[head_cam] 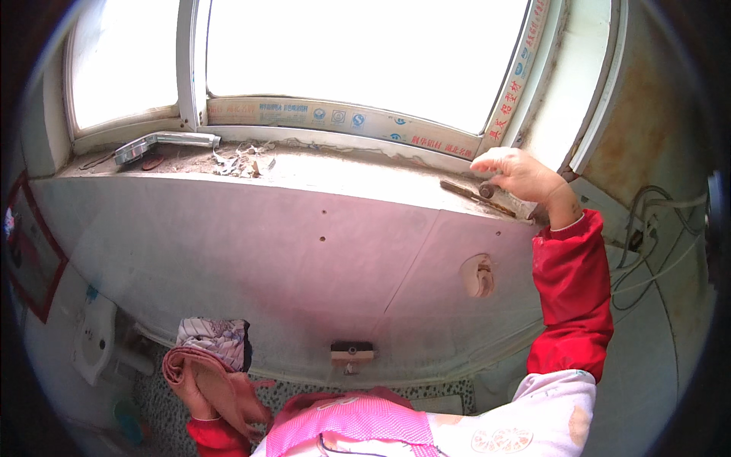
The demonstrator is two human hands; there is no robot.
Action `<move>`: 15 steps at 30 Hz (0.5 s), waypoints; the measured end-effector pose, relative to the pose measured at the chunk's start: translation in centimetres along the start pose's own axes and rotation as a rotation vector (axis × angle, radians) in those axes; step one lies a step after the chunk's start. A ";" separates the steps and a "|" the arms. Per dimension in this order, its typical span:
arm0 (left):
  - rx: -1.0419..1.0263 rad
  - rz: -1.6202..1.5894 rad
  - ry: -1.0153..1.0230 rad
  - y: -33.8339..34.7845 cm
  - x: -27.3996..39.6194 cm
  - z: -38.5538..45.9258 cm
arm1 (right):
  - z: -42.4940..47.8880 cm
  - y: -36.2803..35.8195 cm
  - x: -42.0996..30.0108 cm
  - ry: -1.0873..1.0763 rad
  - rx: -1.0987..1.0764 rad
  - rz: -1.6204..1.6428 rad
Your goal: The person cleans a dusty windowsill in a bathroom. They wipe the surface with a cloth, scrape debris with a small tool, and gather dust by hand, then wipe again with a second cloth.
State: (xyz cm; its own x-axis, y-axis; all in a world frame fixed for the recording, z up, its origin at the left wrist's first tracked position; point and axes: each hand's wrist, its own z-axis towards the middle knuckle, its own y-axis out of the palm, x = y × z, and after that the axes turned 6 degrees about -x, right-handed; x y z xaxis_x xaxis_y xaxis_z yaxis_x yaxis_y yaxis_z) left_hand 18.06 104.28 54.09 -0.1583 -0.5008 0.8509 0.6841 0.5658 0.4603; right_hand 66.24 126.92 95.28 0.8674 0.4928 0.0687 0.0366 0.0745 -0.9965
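My right hand (517, 174) reaches over the right end of the dusty window sill (342, 174), its fingers bent above a dark round-ended object (486, 189). Whether the fingers touch or grip that object cannot be told. A thin rusty rod (477, 197) lies just beside it, along the sill's front edge. At the lower left, my left hand (197, 394) holds a folded pinkish-red cloth (220, 380). Beyond this cloth hangs or lies a patterned fabric (211, 340); what supports it is hidden.
A chrome shower head (134, 151) and crumpled debris (245, 160) lie on the sill's left part. Below are a tiled wall with a soap dish (478, 276) and a wall fitting (352, 351). A washbasin (94, 343) stands left; cables (634, 228) hang right.
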 end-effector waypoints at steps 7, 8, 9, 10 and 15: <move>0.095 0.095 -0.041 0.3 -0.1 0.3 | 1.1 2.5 2.4 -0.012 0.109 -0.299; 0.093 0.109 -0.050 0.5 0.0 0.4 | 1.1 2.3 2.6 -0.001 0.126 -0.286; 0.090 0.125 -0.060 0.6 0.3 0.4 | 1.0 2.3 2.8 0.010 0.142 -0.271; 0.061 0.108 -0.051 0.9 0.6 0.4 | 0.7 2.3 2.9 0.023 0.159 -0.256; 0.014 0.119 0.001 0.7 1.0 0.3 | -1.8 0.2 0.3 -0.093 0.140 0.018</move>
State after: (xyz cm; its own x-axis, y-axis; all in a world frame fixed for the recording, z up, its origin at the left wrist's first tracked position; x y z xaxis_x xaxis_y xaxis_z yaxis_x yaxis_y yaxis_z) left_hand 18.11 104.34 55.37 -0.0760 -0.4307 0.8993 0.6881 0.6300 0.3599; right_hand 67.41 125.51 95.06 0.8176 0.5725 0.0612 -0.0539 0.1820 -0.9818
